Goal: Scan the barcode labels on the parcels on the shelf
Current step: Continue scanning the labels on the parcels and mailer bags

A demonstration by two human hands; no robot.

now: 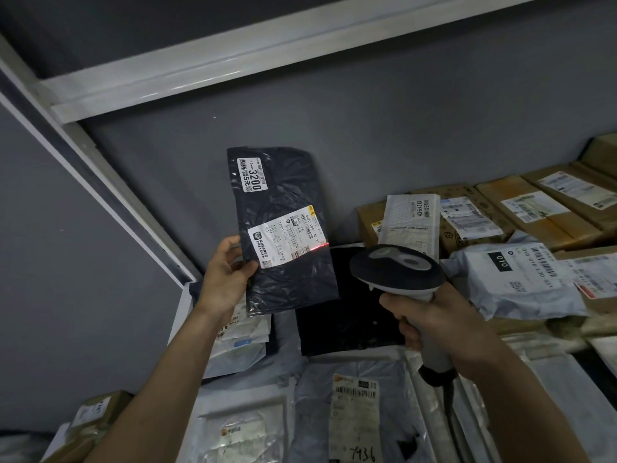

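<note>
A grey back wall [384, 128] and a white shelf rail [233, 71] frame a dim storage shelf [182, 305] crowded with parcels. Held upright above the shelf, near the middle of the view, is a black plastic mailer bag [283, 225]. The left hand [223, 279] grips its lower left edge, thumb on the front and fingers curled behind. A white shipping label [287, 237] sits on the front of the bag, and a thin red scanner line falls across the barcode at the label's lower right. A smaller sticker [253, 174] printed "3200" sits near the bag's top left corner.

The right hand [430, 322] is wrapped tightly round the handle of a grey and black barcode scanner [397, 269], whose head points at the label. Its cable [447, 402] hangs down from the handle.

On the shelf lie more parcels: brown cardboard boxes [541, 205] in a row at the right, a white padded envelope [410, 222] leaning against them, a grey mailer [521, 279] marked "010", another black bag [347, 312] lying flat, and clear and white plastic packets [354, 416] in front.
</note>
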